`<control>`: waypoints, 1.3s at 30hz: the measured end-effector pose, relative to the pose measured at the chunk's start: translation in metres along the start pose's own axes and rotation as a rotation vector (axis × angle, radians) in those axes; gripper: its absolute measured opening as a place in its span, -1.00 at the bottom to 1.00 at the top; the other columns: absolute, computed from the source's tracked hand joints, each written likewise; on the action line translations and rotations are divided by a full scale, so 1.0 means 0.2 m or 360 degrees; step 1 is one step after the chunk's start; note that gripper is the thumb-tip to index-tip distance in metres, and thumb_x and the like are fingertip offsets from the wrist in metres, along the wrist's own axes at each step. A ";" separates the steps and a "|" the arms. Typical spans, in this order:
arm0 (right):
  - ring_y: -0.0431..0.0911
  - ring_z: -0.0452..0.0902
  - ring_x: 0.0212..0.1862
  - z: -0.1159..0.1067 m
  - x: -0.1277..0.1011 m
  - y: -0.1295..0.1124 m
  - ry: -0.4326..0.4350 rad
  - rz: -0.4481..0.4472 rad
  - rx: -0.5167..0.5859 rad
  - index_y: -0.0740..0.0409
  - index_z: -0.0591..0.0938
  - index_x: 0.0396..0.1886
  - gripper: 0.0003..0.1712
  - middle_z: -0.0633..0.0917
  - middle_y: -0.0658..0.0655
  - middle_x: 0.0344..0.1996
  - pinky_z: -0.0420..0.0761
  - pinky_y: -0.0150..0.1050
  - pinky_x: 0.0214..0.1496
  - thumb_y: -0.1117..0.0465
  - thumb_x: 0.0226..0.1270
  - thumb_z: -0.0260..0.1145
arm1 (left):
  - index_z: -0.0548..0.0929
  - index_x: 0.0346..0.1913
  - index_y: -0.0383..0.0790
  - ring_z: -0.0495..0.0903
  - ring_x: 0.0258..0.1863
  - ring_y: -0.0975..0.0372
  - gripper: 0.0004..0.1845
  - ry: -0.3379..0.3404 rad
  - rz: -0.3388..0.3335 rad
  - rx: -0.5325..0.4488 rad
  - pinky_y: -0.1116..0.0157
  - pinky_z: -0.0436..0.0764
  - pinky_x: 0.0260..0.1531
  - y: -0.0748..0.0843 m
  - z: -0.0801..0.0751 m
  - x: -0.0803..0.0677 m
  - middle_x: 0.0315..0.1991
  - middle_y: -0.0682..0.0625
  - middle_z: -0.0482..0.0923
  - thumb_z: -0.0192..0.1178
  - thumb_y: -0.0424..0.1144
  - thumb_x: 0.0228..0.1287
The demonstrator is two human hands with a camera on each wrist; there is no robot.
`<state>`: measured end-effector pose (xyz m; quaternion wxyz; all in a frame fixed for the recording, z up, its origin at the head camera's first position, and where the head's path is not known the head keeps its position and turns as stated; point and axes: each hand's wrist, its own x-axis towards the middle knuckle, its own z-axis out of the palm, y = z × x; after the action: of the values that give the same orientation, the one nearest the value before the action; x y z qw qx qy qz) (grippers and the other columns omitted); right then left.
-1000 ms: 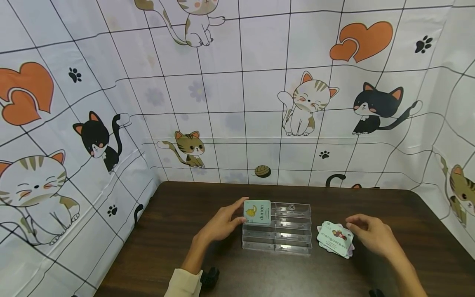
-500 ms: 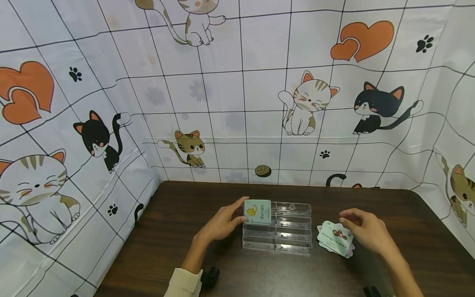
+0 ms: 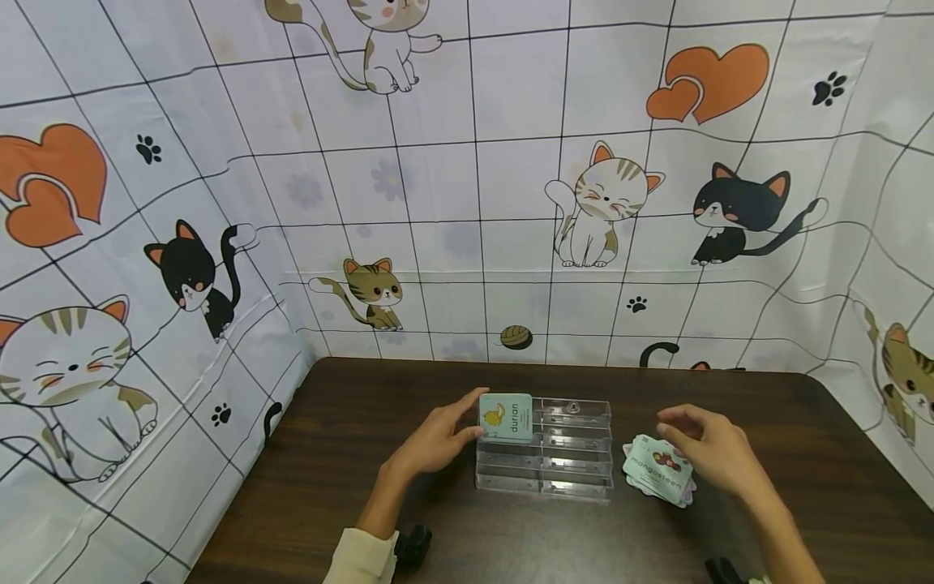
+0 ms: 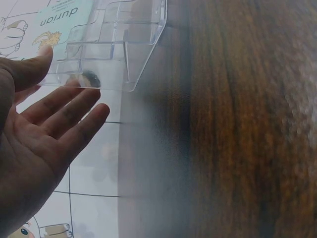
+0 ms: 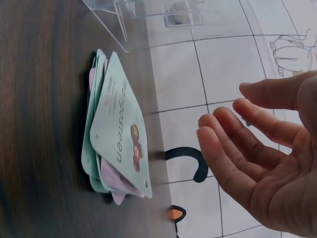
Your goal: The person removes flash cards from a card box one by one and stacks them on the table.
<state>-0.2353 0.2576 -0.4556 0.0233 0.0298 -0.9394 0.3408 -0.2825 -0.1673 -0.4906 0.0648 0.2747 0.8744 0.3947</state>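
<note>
durian card at left fingertips; wrist views: both hands spread, mangosteen pile untouched

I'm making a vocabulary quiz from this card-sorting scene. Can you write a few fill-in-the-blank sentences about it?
1. The card standing in the clear acrylic holder reads ____.
2. The top card of the pile beside the holder reads ____.
3. The right hand hovers above the pile with ____ fingers, gripping nothing.
4. The left hand touches the holder's ____ end.

Missing words: durian; mangosteen; open; left
</note>
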 end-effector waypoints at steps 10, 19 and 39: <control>-0.11 0.71 -0.41 0.04 0.00 -0.06 -0.0037 -0.0012 0.0088 0.25 0.69 0.23 -0.57 0.87 0.22 -0.15 0.55 -0.24 -0.34 0.03 0.62 0.35 | 0.15 0.74 0.03 0.54 0.49 -0.04 -0.28 0.0003 0.0009 -0.0013 -0.15 0.56 0.40 0.00 0.00 0.00 0.47 -0.15 0.57 0.17 -0.20 0.66; -0.09 0.70 -0.43 0.05 -0.01 -0.09 -0.0042 -0.0009 0.0190 0.25 0.68 0.24 -0.58 0.85 0.30 -0.05 0.69 -0.25 -0.45 0.06 0.61 0.36 | 0.17 0.73 -0.01 0.55 0.48 -0.06 -0.28 0.0007 -0.0002 0.0001 -0.17 0.54 0.42 0.01 0.00 0.00 0.46 -0.16 0.57 0.17 -0.20 0.66; -0.01 0.81 -0.20 0.08 0.02 -0.19 -0.0059 -0.0056 0.0240 0.23 0.69 0.24 -0.58 0.83 0.34 0.04 0.72 -0.27 -0.41 0.04 0.61 0.36 | 0.16 0.73 0.01 0.56 0.47 -0.01 -0.27 0.0011 -0.0010 0.0009 -0.17 0.51 0.44 0.01 0.00 -0.01 0.47 -0.13 0.57 0.18 -0.20 0.66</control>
<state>-0.2378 0.2183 -0.4439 0.0095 0.0545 -0.9106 0.4095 -0.2811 -0.1673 -0.4898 0.0623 0.2707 0.8766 0.3930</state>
